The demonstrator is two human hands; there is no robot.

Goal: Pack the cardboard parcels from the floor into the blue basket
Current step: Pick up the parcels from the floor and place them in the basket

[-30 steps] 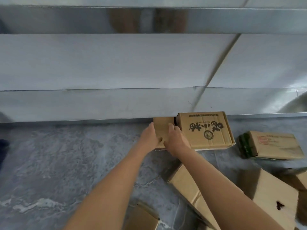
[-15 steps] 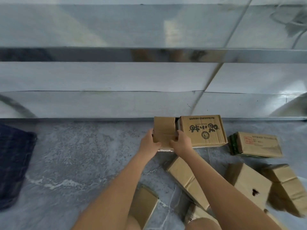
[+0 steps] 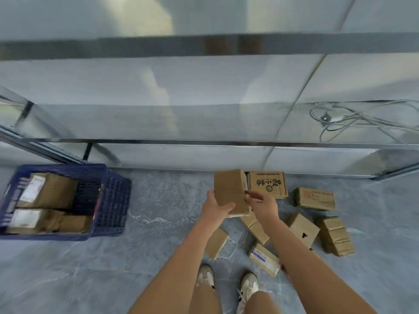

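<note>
A plain cardboard parcel (image 3: pixel 230 189) is lifted off the floor in front of me. My left hand (image 3: pixel 215 206) grips its lower left edge, thumb across the front. My right hand (image 3: pixel 263 203) is at its right edge with the fingers straight, touching the side. The blue basket (image 3: pixel 113 196) stands on the floor at the left and holds several parcels, some with white labels. More parcels lie on the floor to the right: a printed box (image 3: pixel 269 184), a box with a red label (image 3: pixel 316 198), and several plain ones (image 3: pixel 302 230) near my feet.
A metal shelf rack (image 3: pixel 204 141) runs across the back, close behind the parcels, with loose cables (image 3: pixel 353 118) on its right side. Grey stone floor (image 3: pixel 163 200) lies between the basket and the parcels. My shoes (image 3: pixel 226 282) stand just behind the pile.
The plain parcel has come up off the floor in my hands. My head has risen and pulled back, so the basket and my feet have come into view. My right hand's fingers have loosened.
</note>
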